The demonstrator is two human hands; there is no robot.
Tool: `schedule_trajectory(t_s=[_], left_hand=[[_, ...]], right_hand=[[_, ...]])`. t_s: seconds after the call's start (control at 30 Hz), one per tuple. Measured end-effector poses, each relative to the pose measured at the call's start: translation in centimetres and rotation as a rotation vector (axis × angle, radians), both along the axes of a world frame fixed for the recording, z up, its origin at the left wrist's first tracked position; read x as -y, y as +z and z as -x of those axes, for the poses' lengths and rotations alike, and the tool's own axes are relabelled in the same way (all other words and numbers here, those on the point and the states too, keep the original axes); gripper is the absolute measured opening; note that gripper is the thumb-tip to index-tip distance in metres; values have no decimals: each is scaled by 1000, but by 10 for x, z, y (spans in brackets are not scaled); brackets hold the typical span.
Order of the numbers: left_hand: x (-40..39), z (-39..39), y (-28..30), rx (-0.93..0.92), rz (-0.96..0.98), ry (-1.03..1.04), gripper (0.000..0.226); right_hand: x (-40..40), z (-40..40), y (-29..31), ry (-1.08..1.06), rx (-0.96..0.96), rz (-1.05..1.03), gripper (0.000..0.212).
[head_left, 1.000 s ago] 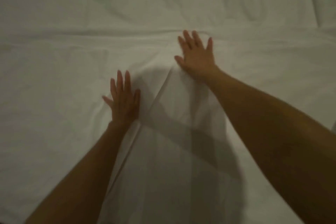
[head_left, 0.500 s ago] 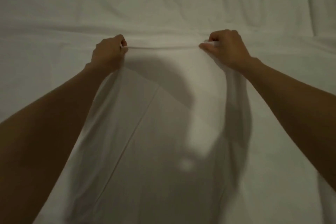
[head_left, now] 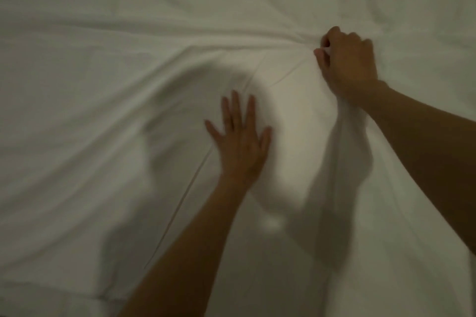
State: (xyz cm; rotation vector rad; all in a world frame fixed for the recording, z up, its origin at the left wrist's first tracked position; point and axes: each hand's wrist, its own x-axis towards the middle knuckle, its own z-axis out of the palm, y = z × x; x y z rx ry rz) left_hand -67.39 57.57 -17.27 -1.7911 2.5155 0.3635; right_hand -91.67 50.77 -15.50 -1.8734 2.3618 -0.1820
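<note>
Whereas both hands had pinched a fold (head_left: 257, 40) of the bed sheet (head_left: 103, 110) spread wide beneath them, the left hand (head_left: 240, 141) now pressed flat on it, apart from the right hand (head_left: 347, 67) still gripping the fold, so smoothing had likely begun.

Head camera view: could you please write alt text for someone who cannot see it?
A person's right hand pinches a bunched fold of white sheet while the left hand presses flat on it, fingers spread. Creases fan out from the grip.
</note>
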Motion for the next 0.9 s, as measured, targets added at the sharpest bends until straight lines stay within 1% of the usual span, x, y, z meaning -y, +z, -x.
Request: schedule_trajectory(t_s=[0.1,0.17,0.27,0.33,0.37,0.47,0.53,0.6,0.67,0.8,0.9], left_hand=[[-62,9,7,-12,-35,-131,71],[-92,11,12,-34,-93,-185,75],[-122,16,19,8,-155,-237,77],[-137,23,23,33,-178,-249,78],[-144,27,26,40,-195,-258,78],[-169,43,35,58,-246,-303,78],[-192,58,40,66,-261,-352,78],[-218,73,45,80,-281,-401,80],[-246,84,50,98,-318,-436,83],[-301,95,59,134,-369,-553,89],[-341,97,66,166,-406,-664,100]], right_hand=[[-18,25,7,-68,-5,-39,32],[-37,49,16,-171,-2,-78,38],[-74,77,28,-311,-109,-155,48],[-97,88,33,-362,-161,-154,52],[-108,91,36,-400,-146,-132,56],[-144,94,47,-519,57,-120,63],[-179,92,51,-513,145,-136,62],[-224,88,56,-448,207,-127,58],[-274,85,60,-431,281,-156,53],[-372,89,67,-499,377,-295,66],[-425,94,71,-526,408,-273,57]])
